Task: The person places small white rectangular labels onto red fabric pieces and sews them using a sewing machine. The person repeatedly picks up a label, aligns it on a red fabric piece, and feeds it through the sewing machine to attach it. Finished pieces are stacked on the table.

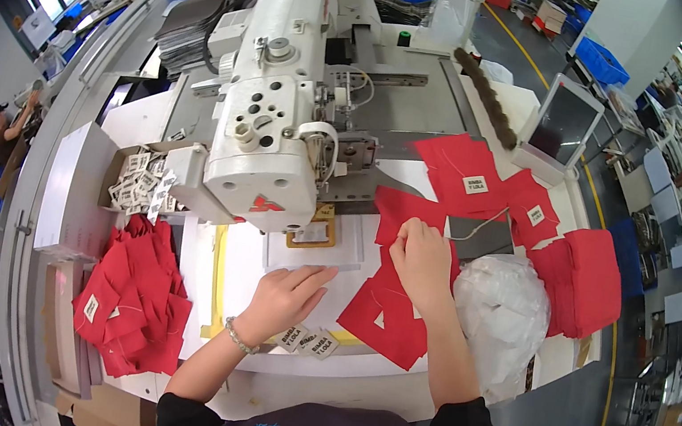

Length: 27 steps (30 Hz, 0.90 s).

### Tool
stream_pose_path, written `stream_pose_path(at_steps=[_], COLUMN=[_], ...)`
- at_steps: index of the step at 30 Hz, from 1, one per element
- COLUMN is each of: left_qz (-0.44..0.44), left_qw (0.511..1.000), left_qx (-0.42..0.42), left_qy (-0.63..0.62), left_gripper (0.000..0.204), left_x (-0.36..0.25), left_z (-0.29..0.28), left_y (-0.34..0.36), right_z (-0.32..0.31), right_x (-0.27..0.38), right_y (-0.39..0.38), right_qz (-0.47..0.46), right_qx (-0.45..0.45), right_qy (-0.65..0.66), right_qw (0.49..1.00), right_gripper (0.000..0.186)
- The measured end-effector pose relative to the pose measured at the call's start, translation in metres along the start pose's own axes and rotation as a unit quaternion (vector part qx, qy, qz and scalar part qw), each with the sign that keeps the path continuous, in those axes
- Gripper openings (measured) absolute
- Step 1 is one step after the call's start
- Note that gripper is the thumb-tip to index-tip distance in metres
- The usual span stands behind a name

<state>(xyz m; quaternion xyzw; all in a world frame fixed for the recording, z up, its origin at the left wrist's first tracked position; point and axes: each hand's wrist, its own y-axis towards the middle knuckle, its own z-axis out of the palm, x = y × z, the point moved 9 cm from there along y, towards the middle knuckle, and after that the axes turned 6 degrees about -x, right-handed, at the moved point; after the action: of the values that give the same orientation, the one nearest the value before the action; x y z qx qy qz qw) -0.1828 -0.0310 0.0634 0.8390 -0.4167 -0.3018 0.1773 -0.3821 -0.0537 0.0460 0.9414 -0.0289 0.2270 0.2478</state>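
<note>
My left hand (284,298), fingers stretched out, is at the near edge of a clear template (276,247) with a yellow inner frame (298,240), just above small printed white labels (323,344). My right hand (416,257) is closed, fingertips down on red fabric pieces (376,327); what it pinches is hidden under the fingers. The white sewing machine (256,154) stands just beyond both hands. More red pieces with white labels (456,169) lie at the back right.
A red pile (126,285), a box of labels (135,178) and a tall white box (75,186) sit left; a red stack (582,280) and a white plastic bag (498,325) right. A screen (559,123) stands back right. A co-worker (11,135) is far left.
</note>
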Motion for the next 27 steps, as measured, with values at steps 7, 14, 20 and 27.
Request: stream_pose_path(at_steps=[7,14,20,27], left_qz=[0.044,0.109,0.025,-0.082], left_qw=[0.994,0.991,0.999,0.989], left_qx=[-0.073,0.016,0.038,-0.016], left_qy=[0.064,0.072,0.008,-0.118], left_gripper=[0.057,0.034,0.012,0.010], left_x=[0.003,0.003,0.020,0.035], left_z=[0.021,0.075,0.082,0.068], left_y=[0.022,0.039,0.041,0.046], right_z=[0.030,0.030,-0.026,-0.002], right_x=[0.002,0.005,0.003,-0.020], right_y=[-0.010,-0.015,-0.029,-0.102], right_qz=[0.034,0.030,0.090,0.289], right_qx=[0.108,0.118,-0.040,0.074], right_qy=[0.086,0.081,0.131,0.517], right_qw=[0.990,0.989,0.986,0.802], right_gripper=[0.014,0.017,0.021,0.047])
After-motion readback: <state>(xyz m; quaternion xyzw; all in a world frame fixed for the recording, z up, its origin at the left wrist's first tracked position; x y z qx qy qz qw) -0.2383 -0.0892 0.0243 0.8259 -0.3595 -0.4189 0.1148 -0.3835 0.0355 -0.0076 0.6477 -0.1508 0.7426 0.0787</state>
